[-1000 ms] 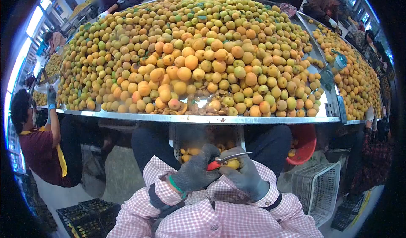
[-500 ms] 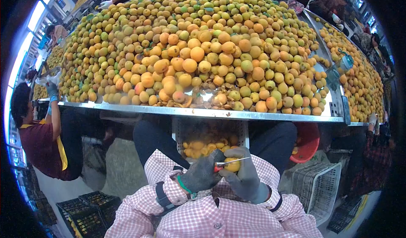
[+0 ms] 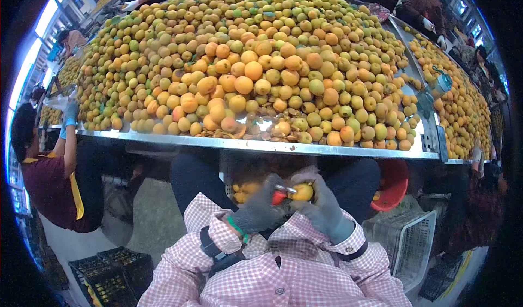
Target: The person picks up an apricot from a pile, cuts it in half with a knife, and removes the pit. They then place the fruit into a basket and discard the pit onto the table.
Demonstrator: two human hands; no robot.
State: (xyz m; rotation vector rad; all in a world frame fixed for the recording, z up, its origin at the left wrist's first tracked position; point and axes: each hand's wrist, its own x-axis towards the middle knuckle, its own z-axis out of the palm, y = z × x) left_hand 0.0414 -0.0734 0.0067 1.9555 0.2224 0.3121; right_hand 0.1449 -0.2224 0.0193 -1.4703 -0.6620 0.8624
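My left hand [image 3: 255, 208], in a dark grey glove, is closed around the red handle of a small knife [image 3: 278, 198]. The knife's blade points toward a yellow apricot [image 3: 301, 192] and looks to be at its left side; motion blur hides whether it cuts in. My gloved right hand [image 3: 322, 209] grips that apricot, fingers behind and beside it. Below both hands, between my knees, a light crate [image 3: 222, 182] holds cut yellow apricot pieces [image 3: 246, 190], partly covered by my hands.
A metal-edged table [image 3: 261, 144] in front bears a large heap of apricots [image 3: 229, 56]. Cut scraps [image 3: 283, 128] lie near its edge. To my right are a red tub [image 3: 393, 186] and a pale crate [image 3: 408, 247]; black crates [image 3: 111, 277] stand at left. Co-workers sit around.
Both hands have risen slightly toward the table with the knife and apricot. The knife blade, earlier stretched across the apricot, now sits at its left side. The right fingers have shifted higher around the fruit.
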